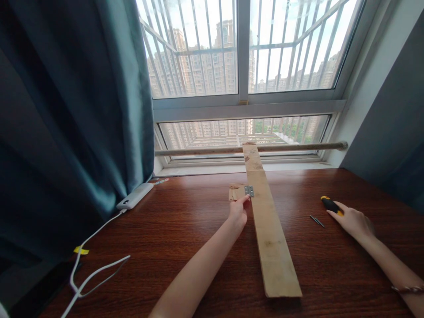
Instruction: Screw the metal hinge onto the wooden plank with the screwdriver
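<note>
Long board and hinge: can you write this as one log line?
left hand: at hinge | right hand: holding black-yellow handle | long board: hinge at edge | thin metal pieces: on table

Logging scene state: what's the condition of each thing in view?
Hinge: opened flat, across small wood piece and long board
Long board: lying on table
Screws: loose on table
Black-and-yellow tool: in right hand's grip, tip not visible
Left hand: at hinge's near edge
Power bank: cable plugged in
Curtain: hanging at left
Window: looks shut
</note>
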`<state>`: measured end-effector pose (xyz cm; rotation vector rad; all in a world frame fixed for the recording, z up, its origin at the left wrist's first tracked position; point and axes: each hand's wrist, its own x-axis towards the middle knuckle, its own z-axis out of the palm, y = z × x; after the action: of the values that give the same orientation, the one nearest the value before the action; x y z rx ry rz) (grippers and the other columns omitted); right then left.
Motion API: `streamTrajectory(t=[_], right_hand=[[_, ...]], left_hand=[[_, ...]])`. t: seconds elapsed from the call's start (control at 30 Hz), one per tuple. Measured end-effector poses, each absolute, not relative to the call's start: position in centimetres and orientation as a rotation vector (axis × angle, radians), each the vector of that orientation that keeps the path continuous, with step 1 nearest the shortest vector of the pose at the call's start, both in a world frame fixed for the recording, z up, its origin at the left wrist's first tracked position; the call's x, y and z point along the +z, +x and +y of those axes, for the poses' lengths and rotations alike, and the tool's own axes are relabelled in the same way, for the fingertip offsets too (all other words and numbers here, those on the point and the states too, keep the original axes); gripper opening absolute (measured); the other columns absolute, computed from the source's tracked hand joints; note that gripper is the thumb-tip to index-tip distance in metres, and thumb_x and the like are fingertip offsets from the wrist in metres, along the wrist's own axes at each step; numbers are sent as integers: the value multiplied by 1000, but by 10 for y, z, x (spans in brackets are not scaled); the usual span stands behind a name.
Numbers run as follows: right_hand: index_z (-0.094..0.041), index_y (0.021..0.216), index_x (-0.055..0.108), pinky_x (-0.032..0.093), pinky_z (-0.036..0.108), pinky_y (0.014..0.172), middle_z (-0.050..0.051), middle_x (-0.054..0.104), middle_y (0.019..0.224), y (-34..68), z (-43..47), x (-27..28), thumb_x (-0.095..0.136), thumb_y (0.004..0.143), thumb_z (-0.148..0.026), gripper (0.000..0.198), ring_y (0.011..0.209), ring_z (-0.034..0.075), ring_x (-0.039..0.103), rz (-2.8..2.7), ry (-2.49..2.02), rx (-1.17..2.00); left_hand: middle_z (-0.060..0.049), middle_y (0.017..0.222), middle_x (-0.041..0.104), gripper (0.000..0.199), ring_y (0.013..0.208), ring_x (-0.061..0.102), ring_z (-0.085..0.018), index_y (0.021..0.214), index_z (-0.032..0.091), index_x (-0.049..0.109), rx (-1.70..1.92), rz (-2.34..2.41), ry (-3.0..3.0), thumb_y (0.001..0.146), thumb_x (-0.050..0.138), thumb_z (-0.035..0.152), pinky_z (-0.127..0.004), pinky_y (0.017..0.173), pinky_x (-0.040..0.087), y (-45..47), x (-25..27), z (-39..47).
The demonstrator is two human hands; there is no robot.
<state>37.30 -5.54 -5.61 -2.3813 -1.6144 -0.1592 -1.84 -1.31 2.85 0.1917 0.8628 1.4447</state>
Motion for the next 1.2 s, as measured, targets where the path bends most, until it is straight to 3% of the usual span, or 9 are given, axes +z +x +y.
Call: streamTrajectory(t=[0.13, 0.37, 0.7, 0.93, 1.1, 1.2], right_hand=[[-21, 125, 55, 45, 39, 58, 16, 68, 91, 372, -56, -59, 36, 84, -57, 58, 77, 35, 65, -1631, -2389, -225], [-17, 122, 56, 46, 41, 58, 18, 65, 94, 377, -56, -64, 36, 83, -61, 62, 78, 35, 64, -1648, -2368, -255], [-18, 116, 59, 46, 42, 61, 18, 65, 98, 371, -59, -58, 41, 81, -57, 55, 85, 38, 62, -1684, -2360, -292], [-18, 118, 57, 46, 42, 64, 18, 63, 100, 371, -59, -60, 40, 82, -56, 55, 87, 37, 61, -1682, -2348, -259], [-11, 113, 60, 44, 45, 79, 21, 60, 105, 367, -56, -57, 45, 80, -48, 51, 96, 39, 56, -1696, -2178, -469], [-15, 99, 64, 44, 41, 83, 16, 64, 102, 357, -54, -50, 44, 81, -41, 37, 95, 33, 58, -1798, -1973, -339]], left_hand=[[-2, 62, 65, 23, 53, 61, -9, 69, 13, 58, 1441, 874, 203, 65, 62, -9, -17, 54, 48, -19, 24, -10], [-3, 65, 66, 22, 56, 63, -11, 71, 12, 60, 1437, 860, 225, 64, 65, -8, -21, 60, 50, -20, 22, -11], [-3, 63, 66, 21, 53, 62, -11, 72, 11, 60, 1435, 852, 182, 67, 59, -10, -21, 57, 51, -20, 29, -14], [-2, 63, 66, 25, 51, 61, -9, 72, 12, 60, 1436, 865, 215, 60, 69, -7, -17, 50, 48, -21, 20, -10], [-3, 65, 66, 23, 54, 62, -10, 72, 12, 60, 1439, 868, 199, 63, 66, -8, -18, 53, 49, -21, 18, -8], [-3, 67, 67, 22, 55, 62, -10, 73, 12, 61, 1440, 865, 207, 63, 65, -8, -19, 54, 49, -21, 19, -9]])
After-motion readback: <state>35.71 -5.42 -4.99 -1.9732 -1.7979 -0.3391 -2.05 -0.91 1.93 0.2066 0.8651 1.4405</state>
